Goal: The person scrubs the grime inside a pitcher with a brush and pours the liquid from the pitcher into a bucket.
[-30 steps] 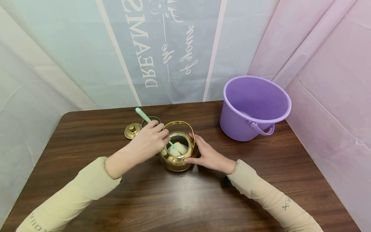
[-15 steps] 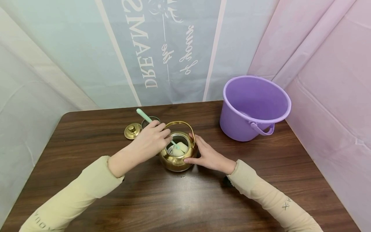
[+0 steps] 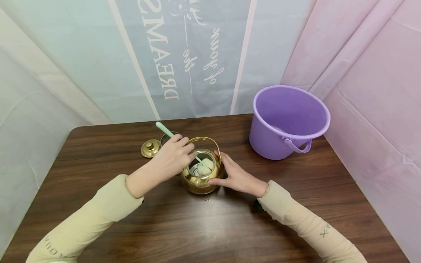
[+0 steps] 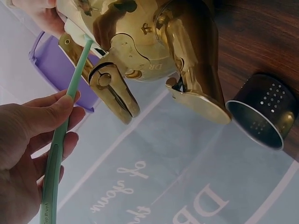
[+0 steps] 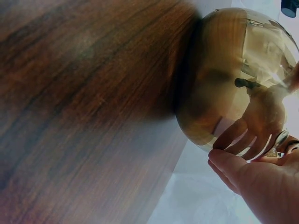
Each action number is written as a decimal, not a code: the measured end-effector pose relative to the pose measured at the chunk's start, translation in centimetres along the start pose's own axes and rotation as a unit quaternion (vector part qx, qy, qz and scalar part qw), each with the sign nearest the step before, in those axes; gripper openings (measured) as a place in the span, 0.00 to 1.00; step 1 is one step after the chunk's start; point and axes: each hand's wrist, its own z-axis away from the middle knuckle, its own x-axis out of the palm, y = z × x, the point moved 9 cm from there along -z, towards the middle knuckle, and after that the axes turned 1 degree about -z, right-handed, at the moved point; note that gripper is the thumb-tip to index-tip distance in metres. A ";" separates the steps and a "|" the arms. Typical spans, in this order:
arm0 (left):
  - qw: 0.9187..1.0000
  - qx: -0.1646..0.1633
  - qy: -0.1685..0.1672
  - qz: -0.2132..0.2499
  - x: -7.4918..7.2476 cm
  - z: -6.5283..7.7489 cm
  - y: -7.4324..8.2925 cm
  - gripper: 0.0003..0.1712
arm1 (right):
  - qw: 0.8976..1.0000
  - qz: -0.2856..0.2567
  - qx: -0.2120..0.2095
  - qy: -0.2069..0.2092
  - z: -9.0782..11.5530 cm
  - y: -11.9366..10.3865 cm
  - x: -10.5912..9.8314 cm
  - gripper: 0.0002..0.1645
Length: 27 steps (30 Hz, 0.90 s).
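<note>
Your left hand (image 3: pixel 174 157) pinches the slim, mint-green brush (image 3: pixel 165 130), its pale, soft-looking, rounded head (image 3: pixel 204 168) inside the mouth of the shiny, round-bellied, brass-coloured teapot (image 3: pixel 198 187), upright on the dark wood-grain tabletop (image 3: pixel 210 230). Your right hand (image 3: pixel 238 178) cups the teapot's right side, thumb near the rim. That polished curve looks slippery: a hard push could twist the teapot from your grasp. A wide swing might knock the domed, knobbed, brass-coloured lid (image 3: pixel 150 149) or perforated metal strainer (image 4: pixel 256 91), both left of the teapot.
</note>
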 end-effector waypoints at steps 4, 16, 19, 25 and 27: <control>1.000 -0.005 0.002 0.005 0.2 -0.1 -0.2 0.05 | 1.000 0.001 0.006 -0.002 0.0 0.1 0.0 0.56; 1.000 -0.013 0.001 -0.004 0.4 -0.2 -0.5 0.04 | 1.000 -0.004 0.012 -0.008 0.1 0.2 0.1 0.57; 1.000 -0.018 0.001 -0.008 0.5 -0.2 -0.6 0.04 | 1.000 -0.004 0.009 -0.007 0.1 0.1 0.1 0.57; 1.000 -0.024 -0.002 -0.017 0.6 -0.1 -0.6 0.04 | 1.000 -0.004 0.003 -0.004 0.1 0.0 0.0 0.57; 1.000 -0.023 -0.005 -0.020 0.6 -0.1 -0.6 0.04 | 1.000 -0.004 0.002 -0.003 0.1 0.0 0.1 0.57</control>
